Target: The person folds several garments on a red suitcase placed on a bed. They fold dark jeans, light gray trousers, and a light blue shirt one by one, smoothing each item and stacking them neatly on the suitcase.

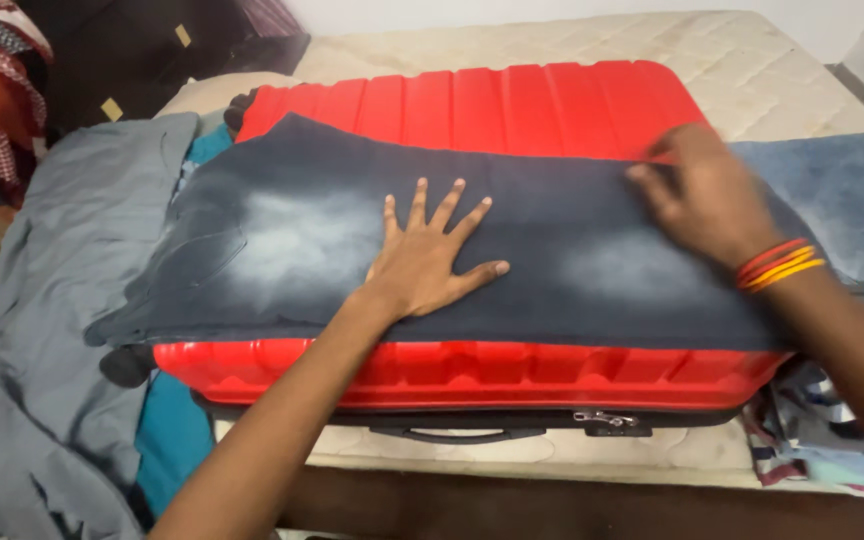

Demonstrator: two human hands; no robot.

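Jeans (352, 250) lie across my red suitcase (472, 105) on the bed (752, 60), left hand (427, 262) flat and splayed mid-suitcase, right hand (707, 195) pinching denim near its far right edge.

Your blurred right hand (704, 195) hides part of the dark faded denim jeans (372, 250), which cover much of the ribbed red hard-shell suitcase (472, 105).
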